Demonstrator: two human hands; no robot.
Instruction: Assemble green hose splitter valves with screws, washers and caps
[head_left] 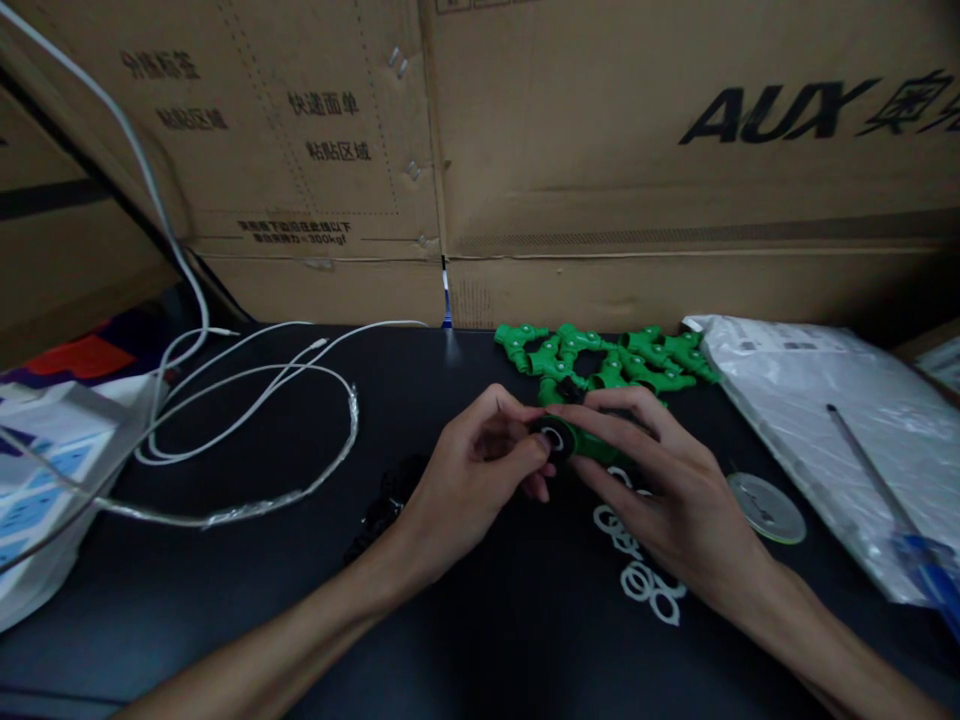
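Observation:
A green pipe fitting with a black ring at its near end is up between my hands, tilted toward me. My right hand grips its body from the right, fingers bent around it. With thumb and fingertips, my left hand pinches at the black end, where a pale ring shows inside the opening. Whether the left fingertips hold a separate small piece is hidden. Several white ring washers lie below my right hand. Behind my hands sit several green valve-like fittings. Small black parts lie partly behind my left wrist.
A white plastic bag lies at right with a blue-handled screwdriver on it. Beside it is a clear round disc. White cables loop at left near a white box-like item. Cardboard boxes wall off the back.

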